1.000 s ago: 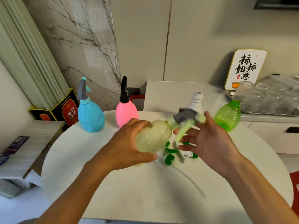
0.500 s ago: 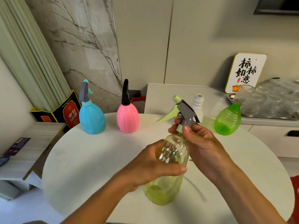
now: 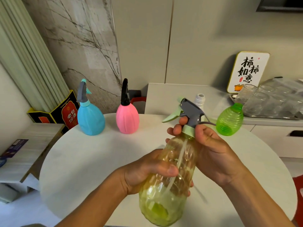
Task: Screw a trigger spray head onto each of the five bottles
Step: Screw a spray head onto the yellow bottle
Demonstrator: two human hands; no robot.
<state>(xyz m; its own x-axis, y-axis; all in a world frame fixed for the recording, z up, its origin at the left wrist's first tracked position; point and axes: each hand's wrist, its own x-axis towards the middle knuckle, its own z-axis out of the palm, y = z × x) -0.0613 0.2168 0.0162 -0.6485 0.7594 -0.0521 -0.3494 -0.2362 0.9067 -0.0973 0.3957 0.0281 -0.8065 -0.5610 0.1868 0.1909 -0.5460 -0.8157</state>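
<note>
I hold a clear yellow-green bottle (image 3: 165,203) upright above the round white table (image 3: 85,161). My left hand (image 3: 147,171) wraps its middle. My right hand (image 3: 208,149) grips the pale green collar of the grey trigger spray head (image 3: 190,110) on its neck; a dip tube runs down inside. At the back left stand a blue bottle (image 3: 91,118) with a grey head and a pink bottle (image 3: 127,118) with a black head. A white bottle (image 3: 200,99) and a green ribbed bottle (image 3: 229,122) at the back right have open necks.
A counter behind the table carries a tray of clear glasses (image 3: 270,102) and a framed sign (image 3: 247,72). A low wooden shelf (image 3: 24,154) and a dark box with red panels (image 3: 62,112) stand to the left. Curtains hang at far left.
The bottle went from lying tilted to upright and came nearer to me. My right hand shifted onto the collar of the spray head. The loose green heads on the table are hidden now.
</note>
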